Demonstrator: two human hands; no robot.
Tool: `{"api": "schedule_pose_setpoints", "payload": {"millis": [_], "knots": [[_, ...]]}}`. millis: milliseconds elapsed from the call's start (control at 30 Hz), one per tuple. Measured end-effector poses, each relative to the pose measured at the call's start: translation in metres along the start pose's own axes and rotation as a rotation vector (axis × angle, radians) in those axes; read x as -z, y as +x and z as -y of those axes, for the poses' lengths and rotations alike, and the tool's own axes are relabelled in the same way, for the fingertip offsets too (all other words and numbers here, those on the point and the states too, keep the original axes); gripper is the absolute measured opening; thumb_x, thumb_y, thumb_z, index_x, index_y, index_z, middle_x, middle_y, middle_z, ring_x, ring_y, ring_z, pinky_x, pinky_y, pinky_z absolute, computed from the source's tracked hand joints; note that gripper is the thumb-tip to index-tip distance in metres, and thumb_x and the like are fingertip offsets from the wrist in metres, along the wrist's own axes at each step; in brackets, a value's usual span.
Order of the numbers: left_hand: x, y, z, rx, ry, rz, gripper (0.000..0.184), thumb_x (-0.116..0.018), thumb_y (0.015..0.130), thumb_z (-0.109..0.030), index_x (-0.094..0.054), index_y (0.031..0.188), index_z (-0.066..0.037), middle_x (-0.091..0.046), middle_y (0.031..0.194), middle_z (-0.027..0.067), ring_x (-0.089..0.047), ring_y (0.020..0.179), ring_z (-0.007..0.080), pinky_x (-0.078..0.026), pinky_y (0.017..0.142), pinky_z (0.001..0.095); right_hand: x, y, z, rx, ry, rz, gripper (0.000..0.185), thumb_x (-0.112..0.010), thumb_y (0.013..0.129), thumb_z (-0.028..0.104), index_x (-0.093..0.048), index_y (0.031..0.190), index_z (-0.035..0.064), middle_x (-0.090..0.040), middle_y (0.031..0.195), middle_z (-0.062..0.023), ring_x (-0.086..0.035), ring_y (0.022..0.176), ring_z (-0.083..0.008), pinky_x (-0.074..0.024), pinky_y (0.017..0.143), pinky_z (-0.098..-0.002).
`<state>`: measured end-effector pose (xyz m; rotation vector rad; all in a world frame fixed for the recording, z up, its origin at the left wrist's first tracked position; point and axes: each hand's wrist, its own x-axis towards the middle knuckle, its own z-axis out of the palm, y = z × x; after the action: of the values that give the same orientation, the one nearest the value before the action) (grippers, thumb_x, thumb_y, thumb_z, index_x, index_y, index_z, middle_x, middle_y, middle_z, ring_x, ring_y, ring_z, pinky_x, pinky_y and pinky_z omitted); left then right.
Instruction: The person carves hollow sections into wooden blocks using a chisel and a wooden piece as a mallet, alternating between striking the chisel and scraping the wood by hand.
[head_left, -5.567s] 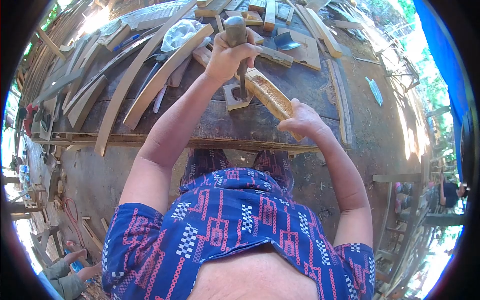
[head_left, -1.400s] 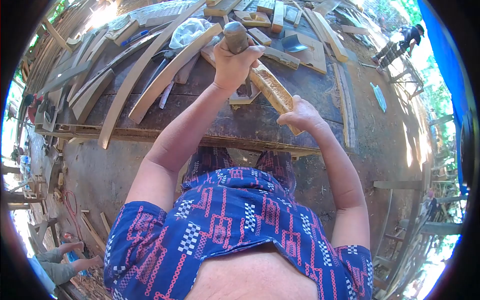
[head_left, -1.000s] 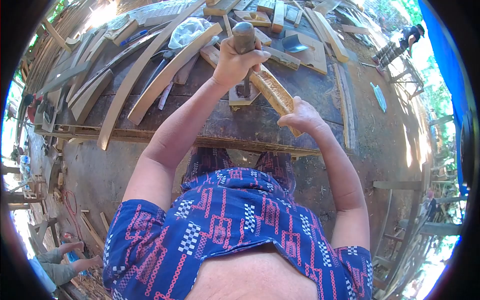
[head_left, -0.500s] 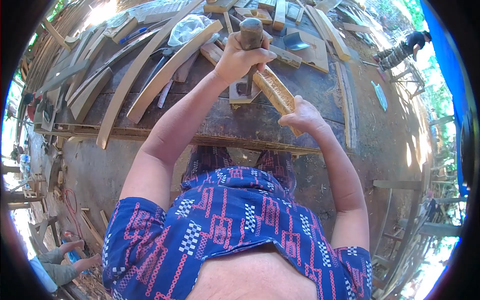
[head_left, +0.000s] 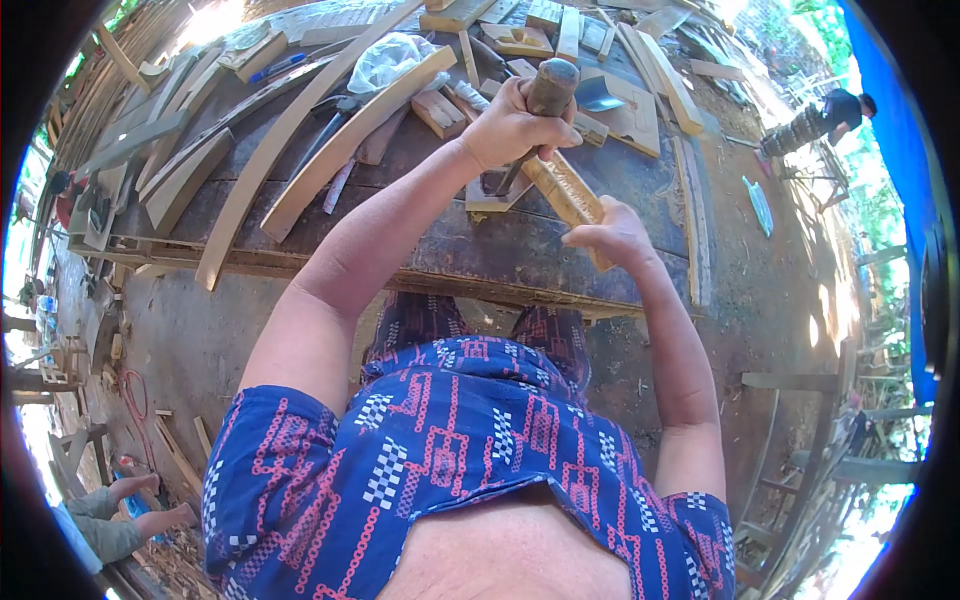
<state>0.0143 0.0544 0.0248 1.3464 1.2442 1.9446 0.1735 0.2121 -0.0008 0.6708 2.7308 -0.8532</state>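
My left hand is wrapped round the thick handle of a chisel-like tool, whose top stands out above the fist. Its narrow dark blade slants down to a small wooden block with a hollow in its top, on the workbench. With my right hand closed round its near end, a stout wooden bar slants up toward the blade. The far part of the bar is hidden behind the left hand. Whether bar and blade touch is unclear.
Long curved wooden pieces and a clear plastic bag lie on the left of the bench. A curved metal piece rests on a board at the right. One person is at the far right; another person's legs show lower left.
The left hand and tool have moved right, and the tool leans more, its handle tilted to the right. The bar shows a shorter length. At the far right, the person has shifted slightly.
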Motion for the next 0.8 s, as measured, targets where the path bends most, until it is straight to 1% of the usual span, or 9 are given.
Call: {"api": "schedule_pose_setpoints", "payload": {"millis": [100,233,367,433,467,567,700,767,800], "knots": [[0.001,0.0,-0.001,0.023,0.021,-0.013,0.013,-0.069,0.073,-0.008,-0.056,0.072,-0.005,-0.055,0.063,-0.0005,-0.054,0.052,0.0075,-0.043,0.05,0.0228,0.03,-0.024,0.021,0.073,0.293,-0.23,0.048,-0.078,0.062,0.029,-0.062,0.096,-0.0009,-0.066,0.086,-0.0134,-0.064,0.079,-0.0193,-0.0499,0.072,-0.0294],[-0.006,0.002,-0.003,0.047,0.08,-0.006,0.013,-0.069,0.072,-0.008,-0.057,0.072,-0.004,-0.055,0.063,-0.0006,-0.053,0.051,0.0079,-0.042,0.049,0.0238,0.081,-0.08,0.072,0.526,0.654,-0.643,0.039,-0.075,0.072,0.016,-0.059,0.104,-0.0001,-0.062,0.079,-0.0044,-0.056,0.06,-0.0104,-0.0463,0.051,-0.0268],[-0.003,0.004,-0.001,0.02,0.072,0.025,0.013,-0.069,0.072,-0.008,-0.057,0.071,-0.004,-0.054,0.061,-0.0002,-0.053,0.05,0.0081,-0.042,0.048,0.0238,0.079,-0.098,0.075,0.512,0.585,-0.668,0.043,-0.076,0.071,0.016,-0.056,0.106,-0.0003,-0.061,0.077,-0.0033,-0.053,0.057,-0.0086,-0.0424,0.047,-0.0249],[-0.004,0.001,-0.005,0.047,0.099,-0.009,0.016,-0.07,0.07,-0.014,-0.057,0.067,-0.006,-0.053,0.056,-0.0006,-0.052,0.047,0.008,-0.042,0.046,0.0239,0.08,-0.096,0.061,0.277,0.355,-0.206,0.038,-0.074,0.071,0.012,-0.055,0.102,0.0008,-0.06,0.078,-0.0033,-0.054,0.061,-0.0079,-0.0415,0.049,-0.022],[-0.003,0.004,-0.005,0.039,0.101,-0.008,0.016,-0.07,0.07,-0.014,-0.057,0.067,-0.006,-0.053,0.056,-0.0006,-0.052,0.047,0.008,-0.042,0.046,0.0239,0.087,-0.099,0.06,0.281,0.351,-0.211,0.038,-0.074,0.071,0.012,-0.055,0.102,0.0008,-0.06,0.078,-0.0033,-0.054,0.061,-0.0079,-0.0415,0.049,-0.022],[-0.005,0.002,0.0,0.05,0.065,-0.005,0.016,-0.07,0.07,-0.014,-0.057,0.067,-0.006,-0.054,0.057,-0.0006,-0.052,0.047,0.0077,-0.042,0.046,0.0238,0.105,-0.116,0.068,0.475,0.246,-0.514,0.037,-0.073,0.07,0.01,-0.054,0.101,0.0006,-0.059,0.079,-0.0041,-0.054,0.059,-0.0086,-0.0412,0.048,-0.0221],[-0.011,0.003,-0.001,0.026,0.104,0.029,0.015,-0.07,0.07,-0.013,-0.057,0.068,-0.006,-0.055,0.059,-0.0009,-0.052,0.049,0.0075,-0.043,0.047,0.0235,0.091,-0.123,0.075,0.506,0.634,-0.754,0.049,-0.077,0.066,0.016,-0.055,0.106,-0.0005,-0.058,0.079,-0.005,-0.053,0.059,-0.0094,-0.041,0.049,-0.0235],[-0.011,0.002,-0.001,0.026,0.103,0.038,0.014,-0.07,0.07,-0.013,-0.057,0.069,-0.006,-0.055,0.06,-0.001,-0.052,0.049,0.0074,-0.043,0.047,0.0234,0.088,-0.121,0.069,0.269,0.207,-0.273,0.051,-0.078,0.065,0.018,-0.055,0.107,-0.0001,-0.057,0.078,-0.0035,-0.053,0.059,-0.0095,-0.0412,0.05,-0.024],[-0.01,0.0,0.001,0.035,0.108,0.049,0.014,-0.07,0.071,-0.012,-0.058,0.071,-0.005,-0.056,0.061,-0.0004,-0.053,0.051,0.0069,-0.044,0.048,0.0228,0.087,-0.116,0.06,0.28,0.271,-0.262,0.053,-0.078,0.065,0.02,-0.055,0.108,-0.0006,-0.055,0.077,-0.002,-0.053,0.059,-0.0093,-0.0416,0.051,-0.0242]]}}
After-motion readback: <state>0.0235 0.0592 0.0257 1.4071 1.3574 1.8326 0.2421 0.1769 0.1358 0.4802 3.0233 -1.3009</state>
